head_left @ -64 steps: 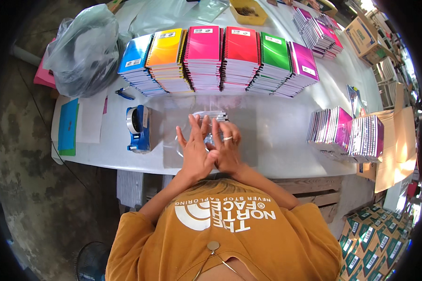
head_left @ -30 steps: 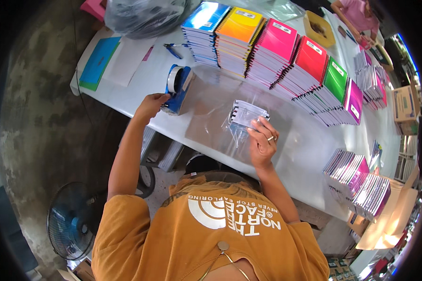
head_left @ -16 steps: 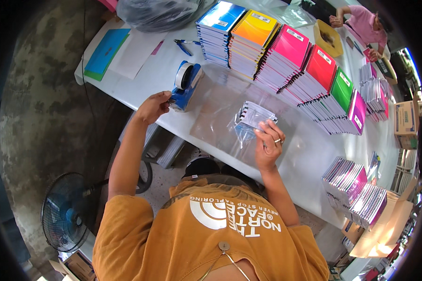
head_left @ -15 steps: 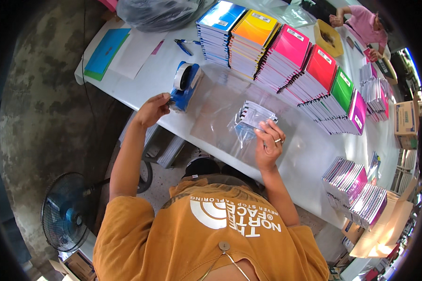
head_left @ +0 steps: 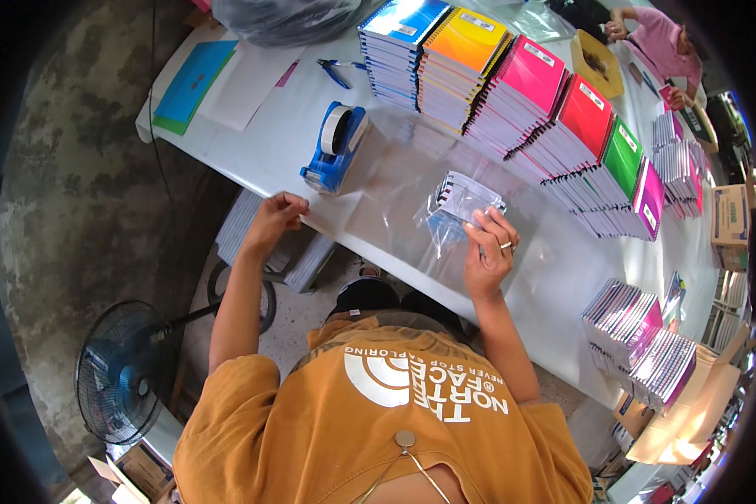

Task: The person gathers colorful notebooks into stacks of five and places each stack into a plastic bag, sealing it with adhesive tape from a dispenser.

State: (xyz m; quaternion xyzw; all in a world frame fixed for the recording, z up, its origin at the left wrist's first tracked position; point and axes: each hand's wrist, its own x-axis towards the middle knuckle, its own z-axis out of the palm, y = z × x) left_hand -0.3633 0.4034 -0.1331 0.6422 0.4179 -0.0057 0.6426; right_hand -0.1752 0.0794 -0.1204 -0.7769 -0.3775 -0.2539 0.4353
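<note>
A blue tape dispenser (head_left: 343, 155) with a white-cored roll stands on the table's left part. My left hand (head_left: 277, 223) is just in front of it at the table's edge, apart from it. Thumb and fingers are pinched together there; whatever they may hold is too small to make out. With its fingertips closed on the near right corner, my right hand (head_left: 491, 252) holds a small clear plastic packet (head_left: 470, 200). White, dark-striped contents show inside, and loose clear film hangs at its left side.
Tall stacks of coloured spiral notebooks (head_left: 529, 67) line the far side. Blue-handled pliers (head_left: 336, 71) and coloured sheets (head_left: 197, 80) lie at far left. More notebooks (head_left: 634, 328) and an open carton (head_left: 689, 403) are at right. A fan (head_left: 122, 374) stands lower left. Another person (head_left: 659, 38) works at far right.
My left hand has come away from the tape dispenser's front toward the table's edge, still pinched. The right hand keeps its hold on the packet, nearly in place.
</note>
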